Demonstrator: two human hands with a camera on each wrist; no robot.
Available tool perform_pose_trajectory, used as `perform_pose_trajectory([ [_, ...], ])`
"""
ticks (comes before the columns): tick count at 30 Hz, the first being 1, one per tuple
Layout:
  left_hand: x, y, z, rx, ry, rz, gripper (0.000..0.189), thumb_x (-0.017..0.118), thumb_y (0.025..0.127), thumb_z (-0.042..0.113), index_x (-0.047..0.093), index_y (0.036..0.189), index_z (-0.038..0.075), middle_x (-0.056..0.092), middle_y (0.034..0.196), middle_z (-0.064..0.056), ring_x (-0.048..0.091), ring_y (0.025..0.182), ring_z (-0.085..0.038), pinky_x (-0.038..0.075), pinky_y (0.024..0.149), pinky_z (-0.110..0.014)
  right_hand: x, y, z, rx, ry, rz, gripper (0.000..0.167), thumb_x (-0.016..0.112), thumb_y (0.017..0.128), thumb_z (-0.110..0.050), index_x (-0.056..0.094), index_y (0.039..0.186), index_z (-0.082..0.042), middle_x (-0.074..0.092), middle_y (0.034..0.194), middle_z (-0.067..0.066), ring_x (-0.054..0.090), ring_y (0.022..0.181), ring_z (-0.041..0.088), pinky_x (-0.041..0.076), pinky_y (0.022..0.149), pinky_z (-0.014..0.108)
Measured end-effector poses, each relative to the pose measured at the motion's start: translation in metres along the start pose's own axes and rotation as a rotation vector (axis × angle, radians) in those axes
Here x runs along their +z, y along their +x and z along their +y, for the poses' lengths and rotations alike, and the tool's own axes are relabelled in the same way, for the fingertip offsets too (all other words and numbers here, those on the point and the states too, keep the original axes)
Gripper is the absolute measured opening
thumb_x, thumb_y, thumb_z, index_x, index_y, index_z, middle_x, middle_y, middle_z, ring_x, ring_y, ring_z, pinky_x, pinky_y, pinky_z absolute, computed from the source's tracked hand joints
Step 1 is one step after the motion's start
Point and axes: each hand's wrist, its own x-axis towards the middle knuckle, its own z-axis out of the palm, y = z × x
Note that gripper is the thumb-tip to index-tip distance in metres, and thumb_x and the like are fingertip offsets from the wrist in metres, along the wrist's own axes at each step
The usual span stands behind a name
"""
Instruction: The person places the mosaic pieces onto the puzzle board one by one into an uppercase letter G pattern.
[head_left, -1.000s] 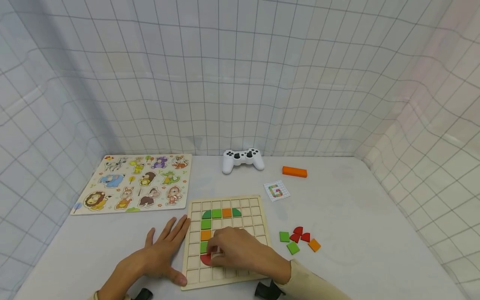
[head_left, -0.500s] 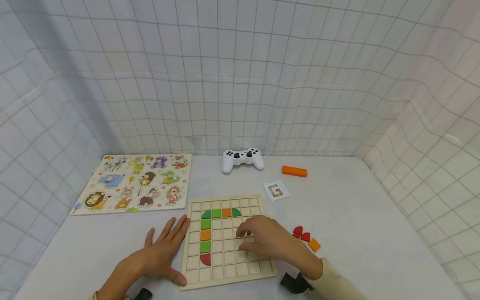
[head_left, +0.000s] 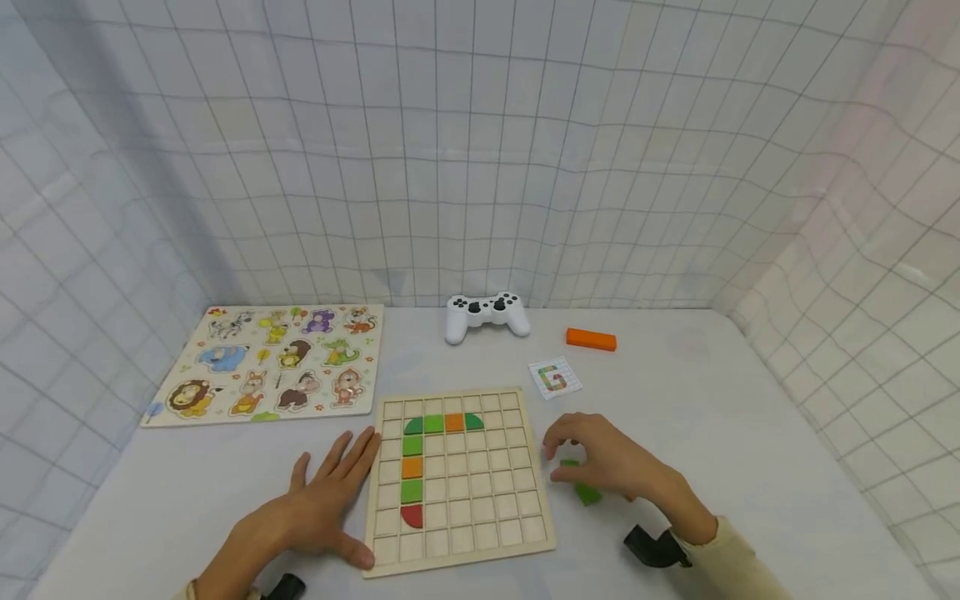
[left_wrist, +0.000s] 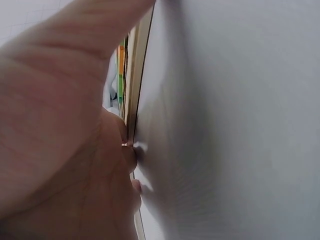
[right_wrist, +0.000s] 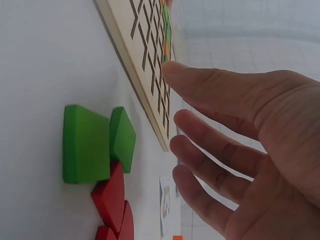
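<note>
A wooden grid board (head_left: 487, 487) lies in front of me, bearing an angled line of green and orange square tiles with rounded dark-green ends and a red quarter-round tile (head_left: 412, 517) at the bottom. My left hand (head_left: 318, 508) rests spread on the table, fingertips at the board's left edge, thumb at its near-left corner. Right of the board my right hand (head_left: 611, 458) hovers over loose tiles, thumb and fingers parted with nothing between them. In the right wrist view, two green square tiles (right_wrist: 87, 145) lie beside red quarter-round tiles (right_wrist: 111, 195). The hand hides most loose tiles in the head view.
Behind the board lies a small pattern card (head_left: 555, 378), with an orange bar (head_left: 591, 339) farther back. A white game controller (head_left: 487, 317) sits by the back wall. To the left is an animal puzzle board (head_left: 258, 367). Grid-patterned cloth walls surround the table.
My right hand has left the red quarter-round tile on the board and moved right, over the loose tiles, with its fingers parted. My left hand has stayed in place.
</note>
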Motion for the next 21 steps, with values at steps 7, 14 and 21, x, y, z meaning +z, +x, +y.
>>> perform_pose_trajectory([
  [7,-0.003,-0.003,0.002,0.004,-0.026,-0.01,0.151,0.083,0.052,0.072,-0.002,0.162,0.014,-0.006,0.17,-0.013,-0.013,0.153,-0.043,-0.014,0.105,-0.08,-0.005,-0.001,0.021,-0.031,0.131,-0.092,0.022,0.082,0.084,-0.019,0.069,0.102,-0.02,0.066,0.11,-0.006,0.059,0.097,0.02,0.057,0.077,0.028],
  [14,-0.004,-0.002,0.003,-0.012,-0.025,-0.029,0.151,0.08,0.051,0.076,-0.003,0.162,0.015,-0.008,0.17,-0.011,-0.015,0.153,-0.041,-0.016,0.106,-0.079,-0.008,-0.005,0.03,-0.067,0.12,-0.144,0.025,0.082,0.084,-0.017,0.07,0.106,-0.016,0.068,0.105,-0.003,0.06,0.088,0.014,0.054,0.078,0.025],
  [21,-0.008,-0.007,0.011,-0.01,-0.013,-0.018,0.148,0.088,0.054,0.063,0.001,0.162,0.009,-0.005,0.169,-0.016,-0.011,0.152,-0.046,-0.009,0.106,-0.081,-0.007,-0.005,0.032,-0.049,0.115,-0.154,0.025,0.081,0.085,-0.019,0.071,0.108,-0.019,0.066,0.104,-0.005,0.057,0.092,0.014,0.051,0.081,0.025],
])
